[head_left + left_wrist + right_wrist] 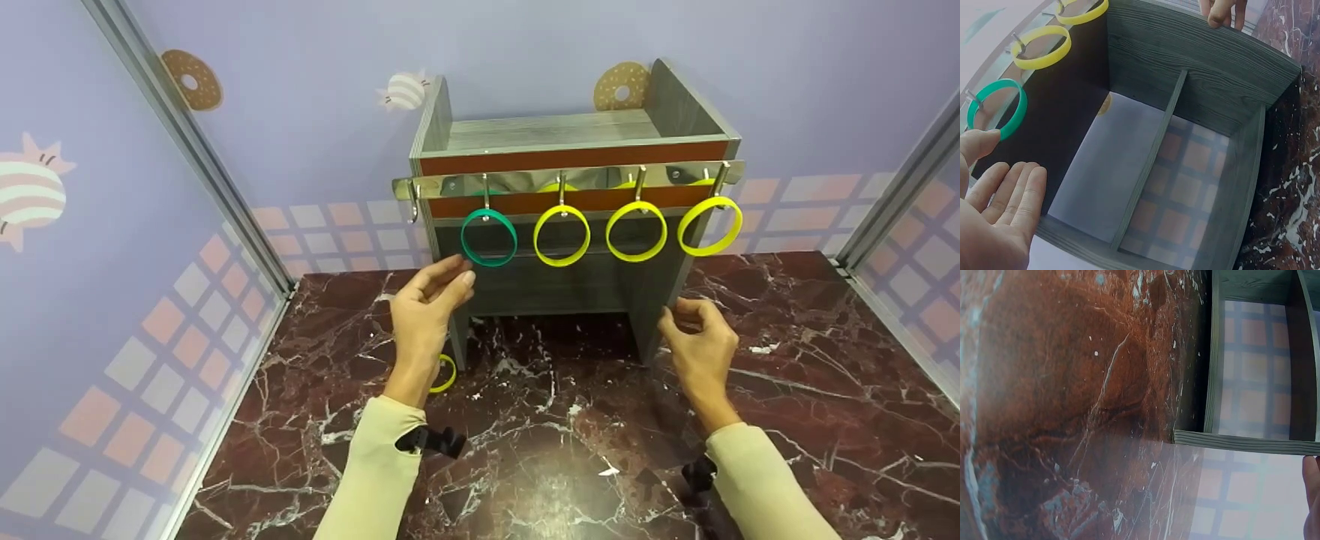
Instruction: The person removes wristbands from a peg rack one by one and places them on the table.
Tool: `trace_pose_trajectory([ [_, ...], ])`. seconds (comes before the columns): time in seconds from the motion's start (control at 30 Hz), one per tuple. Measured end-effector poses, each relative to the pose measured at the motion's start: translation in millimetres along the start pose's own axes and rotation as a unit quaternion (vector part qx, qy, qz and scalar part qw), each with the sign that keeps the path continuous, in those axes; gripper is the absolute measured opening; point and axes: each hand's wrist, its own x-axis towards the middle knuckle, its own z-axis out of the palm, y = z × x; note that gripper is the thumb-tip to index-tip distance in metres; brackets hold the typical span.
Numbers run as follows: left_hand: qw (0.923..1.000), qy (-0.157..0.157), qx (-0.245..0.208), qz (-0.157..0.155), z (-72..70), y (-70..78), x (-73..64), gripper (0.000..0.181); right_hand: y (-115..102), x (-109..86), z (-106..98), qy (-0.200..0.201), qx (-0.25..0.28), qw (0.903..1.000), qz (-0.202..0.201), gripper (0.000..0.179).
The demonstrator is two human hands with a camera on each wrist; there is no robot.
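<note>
My left hand (429,315) is raised beside the green ring (489,264), which hangs on a hook of the metal rail (517,182). In the left wrist view the thumb tip overlaps the ring's lower rim, while the other fingers are extended and apart from the thumb. Three yellow rings (561,263) hang in a row to the right of the green one. My right hand (701,341) is at the shelf unit's right side panel (667,277), fingertips right at its outer side and fingers loosely bent.
Another yellow ring (453,375) is low by the shelf's left foot, partly hidden behind my left wrist. A bare hook (413,206) sits at the rail's left end. The grey wooden shelf unit (551,129) stands on a dark red marbled table (525,465), with patterned walls around it.
</note>
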Motion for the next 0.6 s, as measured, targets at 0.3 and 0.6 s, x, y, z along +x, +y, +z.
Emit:
trace_pose_trajectory([
  [0.3,0.9999,-0.003,-0.003,0.014,7.9,6.0,5.5,0.030,0.7,0.3,0.7,0.001,-0.005,1.0000,0.004,0.013],
  [0.6,0.9998,0.004,-0.005,0.018,11.1,13.0,11.5,0.026,-2.7,-1.6,0.1,0.003,0.005,1.0000,0.004,0.013],
])
